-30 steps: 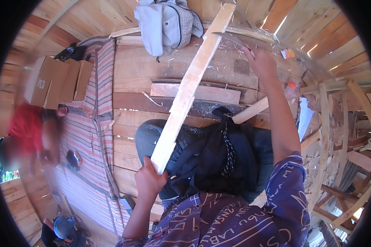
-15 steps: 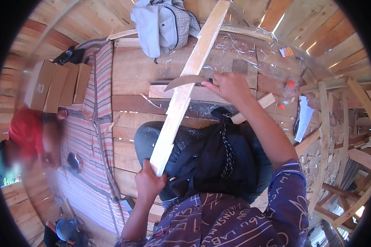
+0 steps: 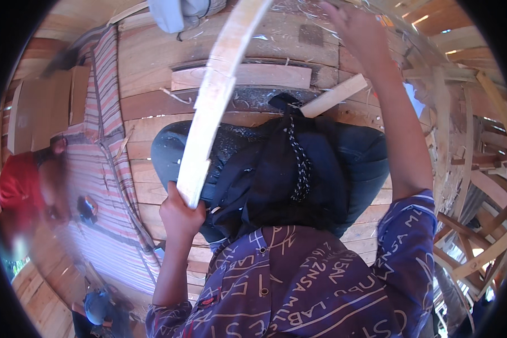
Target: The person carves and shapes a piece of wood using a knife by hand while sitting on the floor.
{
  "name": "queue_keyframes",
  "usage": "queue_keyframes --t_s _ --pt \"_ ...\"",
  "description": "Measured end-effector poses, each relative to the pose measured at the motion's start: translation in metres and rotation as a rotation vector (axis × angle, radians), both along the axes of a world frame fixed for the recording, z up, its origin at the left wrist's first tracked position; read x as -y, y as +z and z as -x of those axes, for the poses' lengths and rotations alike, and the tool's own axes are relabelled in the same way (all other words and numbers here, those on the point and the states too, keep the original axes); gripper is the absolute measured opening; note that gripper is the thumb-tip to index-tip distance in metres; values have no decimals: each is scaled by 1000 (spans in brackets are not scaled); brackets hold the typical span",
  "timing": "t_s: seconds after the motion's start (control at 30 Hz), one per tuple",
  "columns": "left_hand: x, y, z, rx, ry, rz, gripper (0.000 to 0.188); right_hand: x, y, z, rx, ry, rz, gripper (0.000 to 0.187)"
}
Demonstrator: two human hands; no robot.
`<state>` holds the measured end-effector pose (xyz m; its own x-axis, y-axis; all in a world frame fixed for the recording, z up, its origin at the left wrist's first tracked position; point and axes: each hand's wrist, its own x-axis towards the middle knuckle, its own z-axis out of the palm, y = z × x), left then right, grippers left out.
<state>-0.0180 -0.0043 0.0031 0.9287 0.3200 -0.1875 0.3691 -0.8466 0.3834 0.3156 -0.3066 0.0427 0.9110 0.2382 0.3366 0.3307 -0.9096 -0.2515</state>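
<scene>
My left hand point(image 3: 181, 214) is closed round the near end of a long pale wooden board point(image 3: 208, 124). The board slants up and to the right from my lap, past the top edge of the view, with chipped steps along its sides. Raised at the upper right, my right hand point(image 3: 355, 28) is curled and slightly blurred. It held a curved knife half a second ago; now the blade does not show, apparently beyond the top edge. My knees and a dark cloth or bag point(image 3: 265, 163) with a speckled cord lie under the board.
A short wood block point(image 3: 333, 96) and a flat plank point(image 3: 253, 77) lie ahead on the plank floor among shavings. A grey bag point(image 3: 172, 14) is at the top. To the left are a striped mat point(image 3: 110, 169), cardboard boxes point(image 3: 50, 107) and a person in red point(image 3: 22, 183).
My right hand has risen up and to the right, away from the board, and the knife has left view. The whole view has shifted, so the board and left hand appear further left and higher.
</scene>
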Motion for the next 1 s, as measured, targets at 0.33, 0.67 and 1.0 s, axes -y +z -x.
queue_keyframes --t_s 0.33,0.67,1.0 --pt "1 3 2 -28 42 0 36 -66 -61 21 -103 439 -26 60" --pt "-1 0 -1 -71 93 43 38 50 -32 -51 -112 -115 -222 64" --pt "-1 -1 -1 -41 92 74 34 -43 -45 54 -142 429 -174 55"
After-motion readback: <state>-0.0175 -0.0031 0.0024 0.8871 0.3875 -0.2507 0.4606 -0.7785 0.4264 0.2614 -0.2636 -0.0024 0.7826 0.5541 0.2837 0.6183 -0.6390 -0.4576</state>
